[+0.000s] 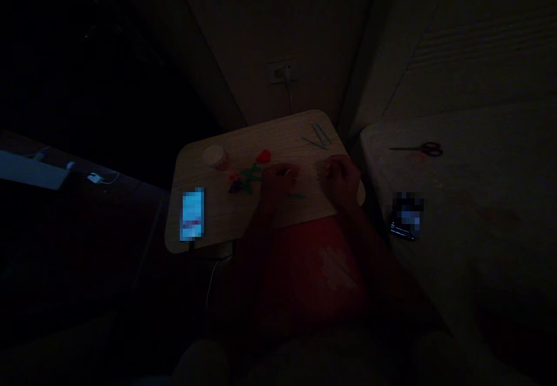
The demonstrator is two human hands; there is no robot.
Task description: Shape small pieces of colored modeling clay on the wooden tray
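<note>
In dim light my left hand [278, 180] is over the small table, fingers curled around something too dark to make out. Close to its left lie green leaf-like pieces [249, 176], a small red flower-like piece [234, 177] and a dark purple piece [235, 186]. Beyond them sits a bright red piece [263, 155]. A thin bluish strip [296, 195] rests on the tabletop just below that hand. My right hand [342, 174] is closed near the table's right edge, its fingertips bent inward; whatever they pinch is hidden. Several thin blue-green strips [319, 135] lie above it.
A pale-lidded tub [215, 157] and a lit phone [192, 215] stand at the left of the wooden table [217, 223]. On the surface to the right are scissors [429, 149] and a dark device [405, 217]. A wall socket [281, 72] holds a plugged-in cord.
</note>
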